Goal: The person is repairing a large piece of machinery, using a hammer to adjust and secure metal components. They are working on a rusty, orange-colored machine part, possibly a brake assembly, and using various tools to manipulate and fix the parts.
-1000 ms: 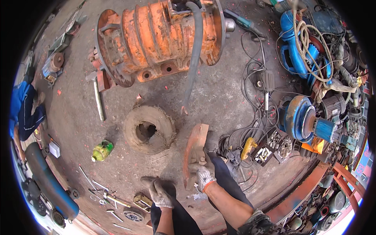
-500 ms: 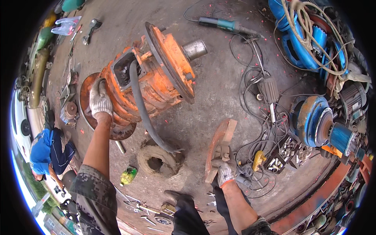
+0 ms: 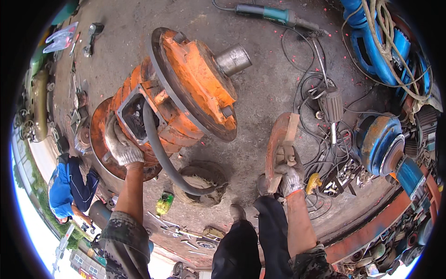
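A large orange electric motor [image 3: 179,130] lies on its side, with an open terminal box and a grey steel shaft at its far right end. My gloved left hand [image 3: 121,142] rests on its casing beside the rusty near-left flange, fingers stretched out over the metal. From the terminal box a thick dark cable [image 3: 160,139] curves down to a round, dirt-coloured ring [image 3: 197,174] on the ground. In front of my right leg, my gloved right hand [image 3: 291,176] is closed on a rusty, reddish end cover [image 3: 276,144], seen nearly edge-on. Its fingers are partly hidden by the cover.
An angle grinder [image 3: 267,14] lies at the far side. Tangled cords [image 3: 306,97] run down the right, by a blue motor part [image 3: 378,144]. A green-yellow bottle [image 3: 164,203] and hand tools are near my feet. At left, a person in blue [image 3: 62,190] bends down.
My view has shifted, and the motor appears larger. My right hand and the end cover sit further right and higher in the picture. My left hand stays on the casing.
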